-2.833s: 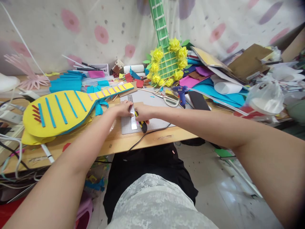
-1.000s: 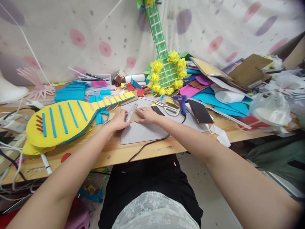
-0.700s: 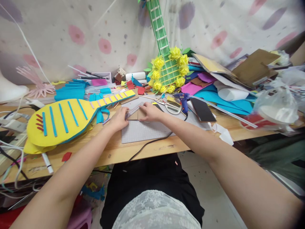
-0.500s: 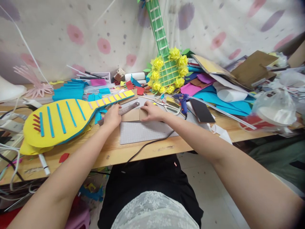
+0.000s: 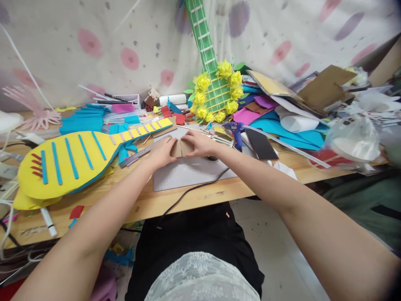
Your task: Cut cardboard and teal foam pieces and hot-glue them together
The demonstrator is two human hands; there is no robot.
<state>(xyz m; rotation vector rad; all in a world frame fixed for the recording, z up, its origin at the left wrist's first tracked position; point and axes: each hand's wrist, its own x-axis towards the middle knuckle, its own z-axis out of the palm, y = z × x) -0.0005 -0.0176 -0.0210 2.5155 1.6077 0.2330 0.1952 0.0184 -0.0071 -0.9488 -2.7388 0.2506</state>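
Observation:
A small piece of brown cardboard (image 5: pixel 177 149) with a crease down its middle is held between my two hands over the grey cutting mat (image 5: pixel 175 177). My left hand (image 5: pixel 163 151) grips its left part, thumb on the near side. On its right part, my right hand (image 5: pixel 198 144) has fingers and thumb closed. A metal ruler (image 5: pixel 140 153) lies beside my left hand, partly hidden by it. Behind my right wrist are scissors (image 5: pixel 223 140), and a blue glue gun (image 5: pixel 236 134) is to the right of them.
A yellow paper instrument (image 5: pixel 67 161) with blue strips lies left. At the back stands a green paper guitar (image 5: pixel 206 54) with yellow flowers. On the right are a black phone (image 5: pixel 261 144), coloured sheets (image 5: pixel 282 136) and a plastic bag (image 5: pixel 354 138). A black cable (image 5: pixel 191 190) crosses the mat.
My left hand has let go of the ruler, which now lies to the left on the table. It has taken hold of the cardboard, which is now bent at the crease and lifted.

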